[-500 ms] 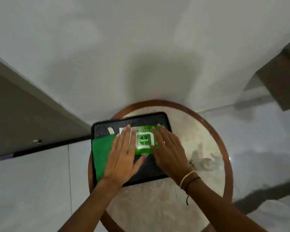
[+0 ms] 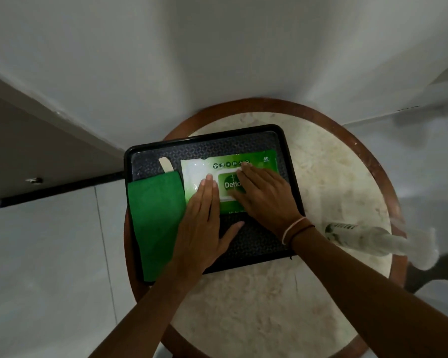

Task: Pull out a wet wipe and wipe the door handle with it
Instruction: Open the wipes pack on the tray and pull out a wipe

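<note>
Down in the head view, we see both of our hands lying flat on a green wet wipe pack [image 2: 233,177] that sits in the far half of a black tray [image 2: 287,161]. Our left hand [image 2: 201,226] rests palm down with its fingers stretched out and together, the fingertips on the white left part of the pack and the thumb spread to the right over the tray's dark patterned floor; it grips nothing. Our right hand [image 2: 264,195] is also spread flat, pressing on the right side of the pack and partly covering the label flap [image 2: 229,184] with its printed brand name; its fingers point far and left, and it is not closed around anything either. Two thin bands [image 2: 295,228] circle the right wrist.

To the left of the pack, a green cloth [image 2: 157,223] lies in the tray, its near end hanging over the tray's near left edge. A small pale tab [image 2: 165,164] lies just beyond the cloth's far corner.

The tray stands on a round pale stone surface [image 2: 269,306] with a brown wooden rim. A clear plastic bottle [image 2: 360,239] lies on its side on the surface, to the right of the tray and apart from it. A white wall [image 2: 217,60] rises beyond the surface.
</note>
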`<act>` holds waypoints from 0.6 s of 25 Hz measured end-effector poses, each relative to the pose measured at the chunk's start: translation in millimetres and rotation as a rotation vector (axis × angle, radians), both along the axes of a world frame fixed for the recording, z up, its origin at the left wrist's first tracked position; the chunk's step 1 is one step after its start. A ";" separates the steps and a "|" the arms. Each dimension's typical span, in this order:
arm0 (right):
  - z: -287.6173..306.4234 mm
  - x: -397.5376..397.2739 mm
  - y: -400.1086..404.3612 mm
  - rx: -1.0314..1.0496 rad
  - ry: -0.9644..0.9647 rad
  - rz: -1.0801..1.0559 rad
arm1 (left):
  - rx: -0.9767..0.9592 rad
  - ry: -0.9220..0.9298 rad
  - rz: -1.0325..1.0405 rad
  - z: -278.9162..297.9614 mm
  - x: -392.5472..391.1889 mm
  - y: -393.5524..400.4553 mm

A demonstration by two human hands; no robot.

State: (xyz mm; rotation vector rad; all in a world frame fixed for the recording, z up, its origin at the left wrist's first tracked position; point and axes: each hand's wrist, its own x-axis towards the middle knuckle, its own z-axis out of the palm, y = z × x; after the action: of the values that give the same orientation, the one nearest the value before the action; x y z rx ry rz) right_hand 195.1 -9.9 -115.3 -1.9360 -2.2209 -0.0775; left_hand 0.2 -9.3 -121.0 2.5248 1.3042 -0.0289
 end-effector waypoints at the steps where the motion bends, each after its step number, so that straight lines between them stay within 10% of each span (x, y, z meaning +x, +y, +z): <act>1: 1.3 1.2 2.7 0.006 -0.006 0.018 | 0.001 -0.004 0.003 0.9 -0.8 0.3; 15: 15.2 14.7 19.3 -0.043 -0.274 0.247 | 0.069 -0.054 -0.002 -8.0 -8.7 -1.3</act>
State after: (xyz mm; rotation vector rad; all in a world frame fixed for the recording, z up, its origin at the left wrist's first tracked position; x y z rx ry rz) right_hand 209.8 9.3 -100.0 -1.7446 -2.6406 -0.2763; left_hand -8.5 -10.7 -129.0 2.5653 1.3039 0.0842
